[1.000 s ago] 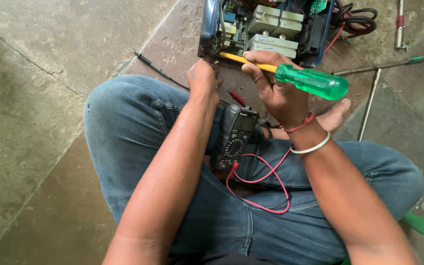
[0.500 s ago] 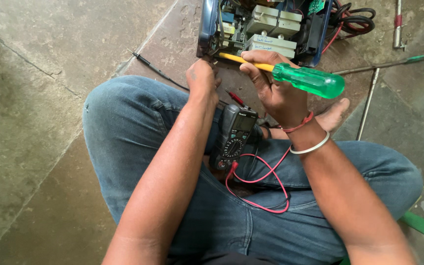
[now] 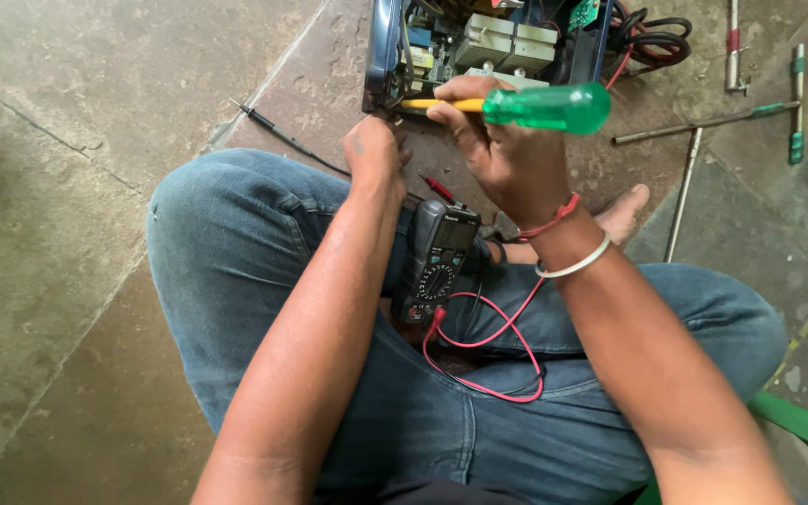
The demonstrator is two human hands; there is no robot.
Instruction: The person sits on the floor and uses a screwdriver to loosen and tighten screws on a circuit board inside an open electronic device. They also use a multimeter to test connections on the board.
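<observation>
Now 1 screwdriver (image 3: 535,107) in right hand (image 3: 507,159), 1 multimeter (image 3: 440,257), 2 leads.

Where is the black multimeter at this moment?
In the head view the black multimeter lies on the person's lap, in the middle, between the left hand and the right hand, with red leads curling below it.

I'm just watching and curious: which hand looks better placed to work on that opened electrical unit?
Probably the right hand: it grips the green-handled screwdriver, whose shaft points at the opened unit. The left hand holds no tool and rests at the unit's near edge.
</observation>
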